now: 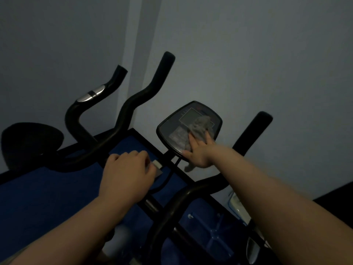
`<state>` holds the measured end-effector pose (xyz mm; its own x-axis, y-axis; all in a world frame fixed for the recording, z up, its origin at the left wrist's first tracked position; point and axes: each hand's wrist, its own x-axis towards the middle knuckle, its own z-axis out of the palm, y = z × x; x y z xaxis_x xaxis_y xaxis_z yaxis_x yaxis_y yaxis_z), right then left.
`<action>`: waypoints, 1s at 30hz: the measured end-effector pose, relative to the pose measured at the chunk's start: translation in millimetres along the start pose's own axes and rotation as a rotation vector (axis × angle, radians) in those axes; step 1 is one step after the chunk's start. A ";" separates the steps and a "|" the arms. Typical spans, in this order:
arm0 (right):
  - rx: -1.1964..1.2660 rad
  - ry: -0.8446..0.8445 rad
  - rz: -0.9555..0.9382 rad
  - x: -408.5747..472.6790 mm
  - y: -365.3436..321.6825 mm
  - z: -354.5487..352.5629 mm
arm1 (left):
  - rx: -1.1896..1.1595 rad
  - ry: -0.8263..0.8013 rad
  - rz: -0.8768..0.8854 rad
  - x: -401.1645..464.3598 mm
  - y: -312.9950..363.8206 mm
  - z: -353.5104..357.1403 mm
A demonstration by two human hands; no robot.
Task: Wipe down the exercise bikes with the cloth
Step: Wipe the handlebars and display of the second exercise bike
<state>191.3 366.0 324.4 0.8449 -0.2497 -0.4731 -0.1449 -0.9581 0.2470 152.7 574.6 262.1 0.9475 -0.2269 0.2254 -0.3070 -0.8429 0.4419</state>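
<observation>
A black exercise bike stands close in front of me, its console (172, 129) tilted up at centre. A grey cloth (200, 128) lies crumpled over the console's lower right face, pressed there by my right hand (198, 153), with a loose end hanging below the wrist. My left hand (129, 174) is curled around the handlebar's centre section. The near bike's handlebar (250, 132) curves up on the right. A second bike's handlebars (145, 92) and dark saddle (31, 139) show at the left.
A pale wall fills the upper view. Blue floor mats (47, 188) with black borders lie under the bikes. A light-coloured container (236, 205) sits on the floor at lower right. The room is dim.
</observation>
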 end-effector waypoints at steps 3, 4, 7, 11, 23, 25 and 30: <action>0.047 0.184 -0.006 28.1 -3.0 -17.6 | 0.000 0.011 -0.009 0.0 0.0 2.0; 0.055 0.254 -0.030 37.2 -6.2 -20.5 | 0.001 0.017 -0.010 0.4 -0.3 2.6; 0.107 0.377 -0.105 50.7 -21.1 -20.3 | -0.009 0.027 -0.014 0.6 -0.4 3.7; 0.065 0.210 -0.284 28.0 -35.4 3.2 | -0.001 0.020 -0.005 -0.2 0.1 1.1; 0.087 0.299 0.118 46.8 -23.3 -25.7 | -0.012 0.024 -0.020 -1.0 0.8 1.6; 0.048 0.350 0.033 47.7 -23.9 -21.3 | -0.019 0.027 -0.018 -0.4 0.9 1.1; 0.047 0.742 -0.149 12.5 4.3 -8.4 | -0.013 0.006 -0.019 -0.5 2.5 -0.6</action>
<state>205.5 360.0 326.6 0.9797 0.0269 0.1986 -0.0097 -0.9834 0.1812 151.4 572.9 263.5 0.9526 -0.2082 0.2216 -0.2902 -0.8405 0.4576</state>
